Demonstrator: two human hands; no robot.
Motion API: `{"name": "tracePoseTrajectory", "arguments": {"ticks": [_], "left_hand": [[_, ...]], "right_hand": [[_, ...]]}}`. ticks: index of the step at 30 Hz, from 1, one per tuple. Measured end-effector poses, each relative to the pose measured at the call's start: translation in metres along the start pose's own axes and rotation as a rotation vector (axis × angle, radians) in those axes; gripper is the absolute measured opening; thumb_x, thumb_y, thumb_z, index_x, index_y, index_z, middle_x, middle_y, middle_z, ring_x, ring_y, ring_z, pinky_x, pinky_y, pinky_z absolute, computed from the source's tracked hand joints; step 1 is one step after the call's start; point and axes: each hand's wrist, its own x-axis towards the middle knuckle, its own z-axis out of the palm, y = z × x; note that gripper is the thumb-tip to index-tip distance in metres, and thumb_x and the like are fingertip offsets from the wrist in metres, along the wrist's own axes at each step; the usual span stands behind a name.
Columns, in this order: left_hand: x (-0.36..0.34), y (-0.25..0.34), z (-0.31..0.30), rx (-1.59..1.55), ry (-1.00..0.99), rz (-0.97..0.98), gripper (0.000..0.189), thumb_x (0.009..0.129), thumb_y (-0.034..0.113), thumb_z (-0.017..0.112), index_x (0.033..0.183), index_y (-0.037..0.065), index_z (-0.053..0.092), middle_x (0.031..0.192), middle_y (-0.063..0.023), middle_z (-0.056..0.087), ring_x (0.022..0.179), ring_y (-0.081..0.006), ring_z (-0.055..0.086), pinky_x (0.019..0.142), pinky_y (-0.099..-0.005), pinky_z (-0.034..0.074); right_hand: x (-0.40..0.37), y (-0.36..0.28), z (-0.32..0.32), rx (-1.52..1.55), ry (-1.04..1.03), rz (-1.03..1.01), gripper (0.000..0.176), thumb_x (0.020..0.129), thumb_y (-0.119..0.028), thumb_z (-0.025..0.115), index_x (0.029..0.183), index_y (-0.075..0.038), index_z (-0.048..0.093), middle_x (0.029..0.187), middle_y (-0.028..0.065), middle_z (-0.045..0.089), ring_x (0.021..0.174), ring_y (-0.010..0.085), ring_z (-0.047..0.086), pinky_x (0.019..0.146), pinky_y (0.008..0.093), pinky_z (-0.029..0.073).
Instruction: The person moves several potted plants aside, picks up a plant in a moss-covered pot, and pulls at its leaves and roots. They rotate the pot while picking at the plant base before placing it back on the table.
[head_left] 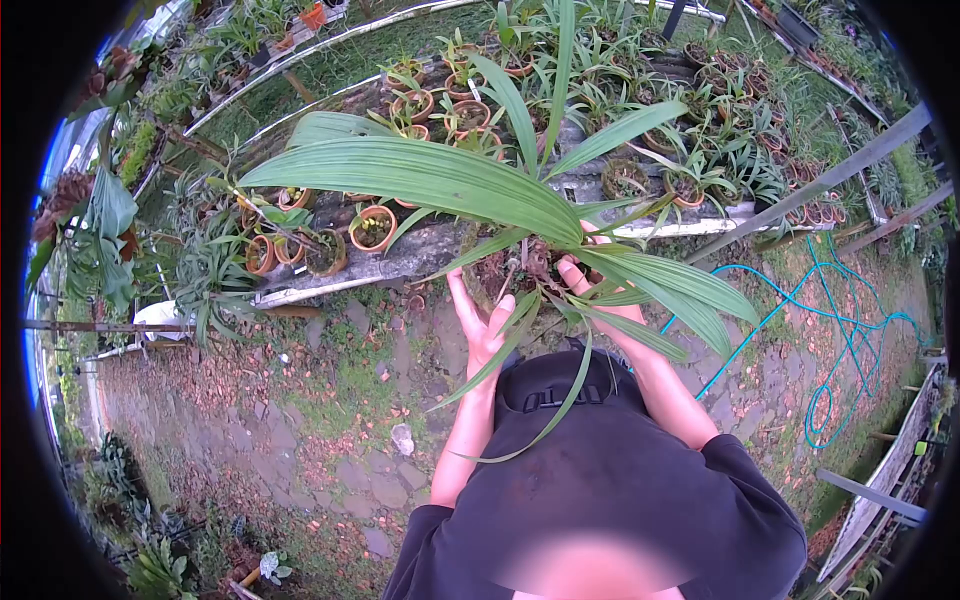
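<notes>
i see the plant (420,180) upper centre, left hand (481,335) fingers spread, right hand (576,281) at the root clump (538,262), finger closure hidden so can't tell; lopsided support could let long leaves tip it.

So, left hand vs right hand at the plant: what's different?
The left hand is open, thumb and fingers spread; the right hand has its thumb at the plant's brown base.
The left hand is mostly uncovered; the right hand is partly hidden by leaves.
Shared: both are bare and near the plant's base.
</notes>
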Motion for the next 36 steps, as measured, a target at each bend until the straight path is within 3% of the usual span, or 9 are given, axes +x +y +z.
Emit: {"name": "tracePoseTrajectory", "arguments": {"ticks": [7,10,12,16,19,22,24,29,36], "left_hand": [[-0.002,0.006,0.003,-0.130,-0.001,-0.046,0.094,0.085,0.016,0.070,0.159,-0.002,0.015,0.160,-0.0178,0.024,0.149,-0.0277,0.023,0.124,-0.0426,0.015],[-0.003,0.006,0.000,-0.145,0.013,-0.063,0.093,0.086,0.015,0.069,0.159,-0.001,0.015,0.160,-0.0172,0.024,0.148,-0.0272,0.024,0.123,-0.0420,0.016],[-0.003,0.009,0.000,-0.143,0.017,-0.070,0.092,0.087,0.014,0.068,0.159,-0.001,0.014,0.160,-0.0168,0.024,0.148,-0.0269,0.025,0.123,-0.0416,0.017],[-0.003,0.022,0.011,-0.114,0.013,-0.091,0.090,0.088,0.012,0.067,0.160,0.000,0.014,0.160,-0.0160,0.025,0.147,-0.0263,0.027,0.123,-0.0407,0.019],[-0.004,0.032,0.018,-0.072,0.006,-0.091,0.089,0.088,0.011,0.066,0.160,0.001,0.014,0.160,-0.0154,0.025,0.147,-0.0259,0.028,0.122,-0.0401,0.020],[-0.006,0.030,0.015,0.034,-0.005,-0.050,0.089,0.089,0.011,0.065,0.160,0.001,0.012,0.160,-0.0154,0.024,0.146,-0.0258,0.029,0.122,-0.0396,0.021],[-0.005,0.026,0.012,0.059,-0.013,-0.021,0.090,0.089,0.011,0.066,0.160,0.001,0.011,0.161,-0.0157,0.023,0.147,-0.0258,0.028,0.122,-0.0396,0.021],[-0.005,0.010,0.008,-0.154,0.028,-0.082,0.093,0.089,0.013,0.068,0.160,0.000,0.011,0.162,-0.0164,0.021,0.148,-0.0255,0.025,0.122,-0.0398,0.020],[-0.001,0.008,0.001,0.037,-0.050,-0.015,0.093,0.088,0.013,0.069,0.160,-0.001,0.012,0.162,-0.0170,0.021,0.149,-0.0260,0.023,0.123,-0.0403,0.017]], "right_hand": [[0.009,0.001,-0.025,0.139,0.075,0.003,0.038,0.098,-0.011,0.065,0.134,-0.001,0.054,0.128,0.0120,0.059,0.110,0.0170,0.062,0.098,0.0357,0.049],[0.013,0.001,-0.048,-0.327,0.077,-0.297,0.042,0.097,-0.007,0.062,0.137,-0.004,0.052,0.127,0.0111,0.061,0.109,0.0191,0.065,0.099,0.0366,0.050],[0.014,-0.011,-0.050,-0.334,0.044,-0.326,0.044,0.098,-0.010,0.061,0.140,-0.004,0.049,0.127,0.0117,0.062,0.109,0.0205,0.065,0.099,0.0373,0.051],[0.007,-0.020,-0.033,-0.033,-0.069,-0.080,0.049,0.099,-0.010,0.060,0.144,-0.003,0.043,0.131,0.0153,0.061,0.110,0.0239,0.065,0.097,0.0392,0.053],[0.005,0.011,-0.024,0.419,-0.159,0.181,0.057,0.090,0.001,0.068,0.142,-0.003,0.044,0.132,0.0176,0.060,0.113,0.0260,0.065,0.095,0.0407,0.055],[0.005,-0.034,-0.017,1.076,-0.083,0.523,0.048,0.089,0.000,0.070,0.134,-0.005,0.053,0.133,0.0179,0.059,0.113,0.0270,0.065,0.095,0.0418,0.054],[0.002,-0.033,-0.014,1.036,-0.093,0.504,0.045,0.090,-0.001,0.070,0.132,-0.005,0.055,0.134,0.0179,0.059,0.113,0.0268,0.065,0.095,0.0415,0.054],[-0.001,-0.018,-0.005,0.465,-0.081,0.182,0.037,0.091,-0.003,0.070,0.126,-0.005,0.059,0.136,0.0179,0.057,0.113,0.0263,0.065,0.095,0.0407,0.054],[0.003,-0.011,0.003,0.339,-0.025,0.057,0.025,0.092,-0.005,0.069,0.117,-0.006,0.065,0.139,0.0179,0.055,0.113,0.0257,0.064,0.095,0.0395,0.053]]}}
